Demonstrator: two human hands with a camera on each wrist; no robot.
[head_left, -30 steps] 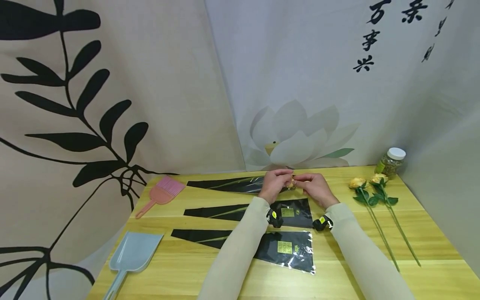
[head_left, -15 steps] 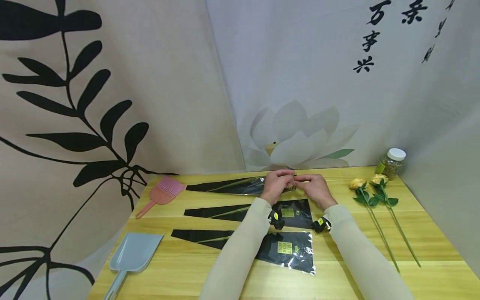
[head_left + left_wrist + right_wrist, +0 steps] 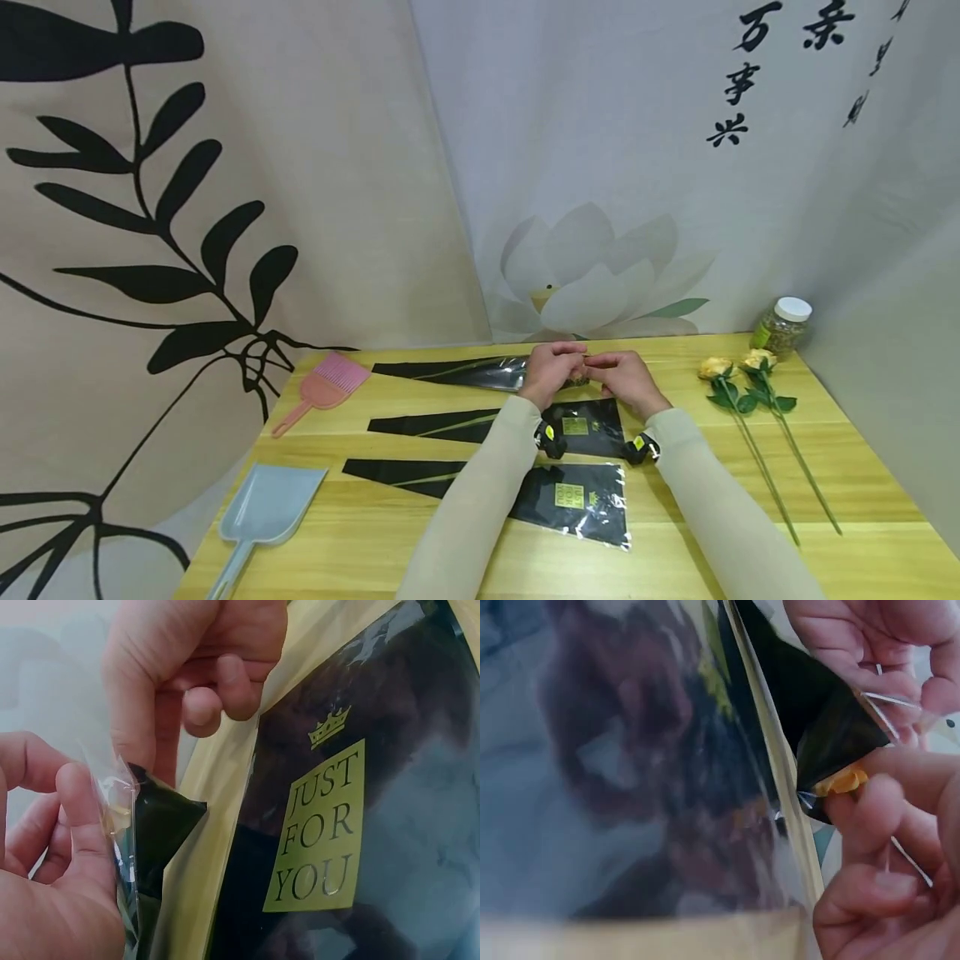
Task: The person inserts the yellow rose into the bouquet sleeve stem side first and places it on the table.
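At the back of the table, my left hand (image 3: 553,371) and right hand (image 3: 624,379) meet at the wide mouth of a long black flower sleeve (image 3: 480,372). Its clear film edge (image 3: 120,802) is held by the left fingers in the left wrist view. In the right wrist view, the right hand (image 3: 900,855) pinches at the mouth beside yellow-orange rose petals (image 3: 844,781), which show inside the black film. The rest of that rose is hidden. Nearer to me, two more black sleeves lie flat, a middle one (image 3: 600,417) and a front one (image 3: 536,492), both with gold labels.
Two yellow roses (image 3: 716,367) with long green stems lie at the right. Behind them stands a white-lidded jar (image 3: 782,325). A pink brush (image 3: 322,392) and a grey-blue dustpan (image 3: 273,504) lie at the left. A printed cloth (image 3: 360,167) hangs behind the wooden table (image 3: 675,508).
Both hands stay at the mouth of the far sleeve, with the right hand shifting slightly left. The yellow rose head visible between them a second ago is now mostly hidden in the head view.
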